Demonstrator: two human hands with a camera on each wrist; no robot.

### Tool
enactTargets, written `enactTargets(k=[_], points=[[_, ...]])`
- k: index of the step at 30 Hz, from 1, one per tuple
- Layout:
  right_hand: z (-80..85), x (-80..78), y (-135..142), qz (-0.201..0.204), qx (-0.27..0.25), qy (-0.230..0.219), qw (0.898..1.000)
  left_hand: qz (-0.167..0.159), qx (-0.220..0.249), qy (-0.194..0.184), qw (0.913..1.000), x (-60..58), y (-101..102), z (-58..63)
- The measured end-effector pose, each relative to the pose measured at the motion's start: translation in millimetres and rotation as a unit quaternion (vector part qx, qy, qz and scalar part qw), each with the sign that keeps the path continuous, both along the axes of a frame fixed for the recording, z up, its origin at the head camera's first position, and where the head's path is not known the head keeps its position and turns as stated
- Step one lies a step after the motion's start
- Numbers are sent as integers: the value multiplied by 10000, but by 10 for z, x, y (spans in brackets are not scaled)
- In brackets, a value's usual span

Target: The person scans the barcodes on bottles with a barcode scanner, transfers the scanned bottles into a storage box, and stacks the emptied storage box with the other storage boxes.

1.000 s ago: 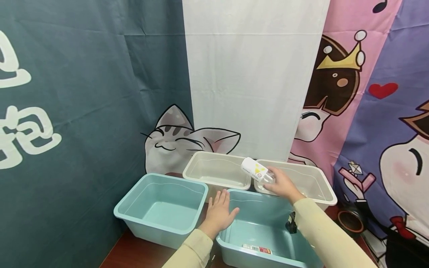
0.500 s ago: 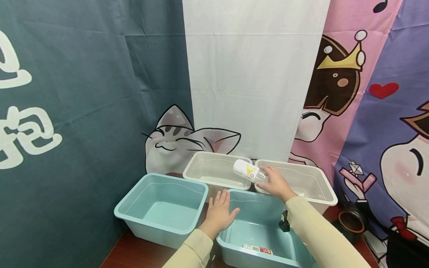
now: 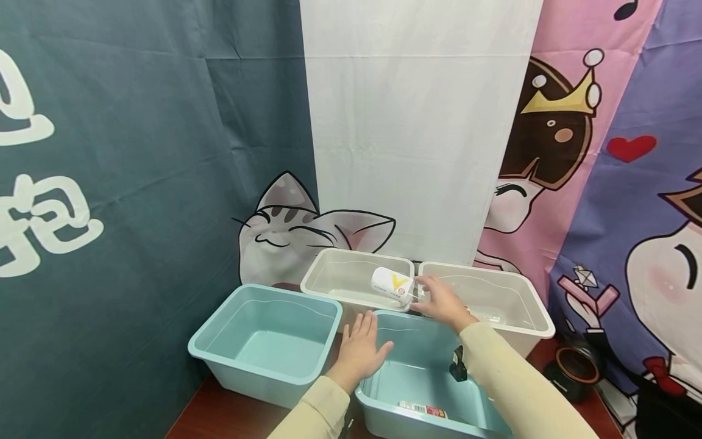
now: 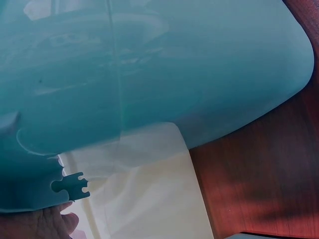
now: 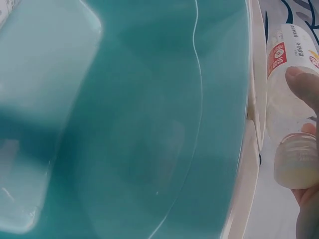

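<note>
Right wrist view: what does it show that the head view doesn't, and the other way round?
Only the right wrist view: the ribbed end, apparently a cap, of the bottle, and a red patch on its label.

Only the head view: the left hand, the left blue bin and a red heart on the backdrop.

Both: the right hand holding the bottle, the right blue bin and at least part of the cream bins.
</note>
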State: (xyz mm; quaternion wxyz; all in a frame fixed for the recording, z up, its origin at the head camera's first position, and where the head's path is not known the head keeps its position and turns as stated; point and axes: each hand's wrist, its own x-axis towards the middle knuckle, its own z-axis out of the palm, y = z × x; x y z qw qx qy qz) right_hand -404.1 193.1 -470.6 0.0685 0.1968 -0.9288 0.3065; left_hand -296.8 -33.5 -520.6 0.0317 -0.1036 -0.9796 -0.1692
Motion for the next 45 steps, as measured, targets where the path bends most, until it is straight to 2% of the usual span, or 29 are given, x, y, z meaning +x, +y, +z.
enactTargets(k=[10,17,22,29,34,39,45], points=[[-21,-7,-138,144,356,187,9991,-23,-17,47,10000,-2,-3,-6],[-79,-51,-242,162,459,142,9987,-62,-39,56,10000,-7,-6,2],[-90,-78,-319,315,374,112,9987,-64,-55,25,10000,-2,-7,12],[-124,-104,-398,581,560,206,9965,-79,-43,55,9999,1,-9,11],[-134,-102,-405,774,493,48,9958,-66,-44,84,9999,10,-7,14],[-139,-83,-388,697,363,-231,9966,-64,-27,115,9999,0,-2,-2],[-166,-98,-384,635,239,-152,9976,-60,-28,93,9999,0,3,3]])
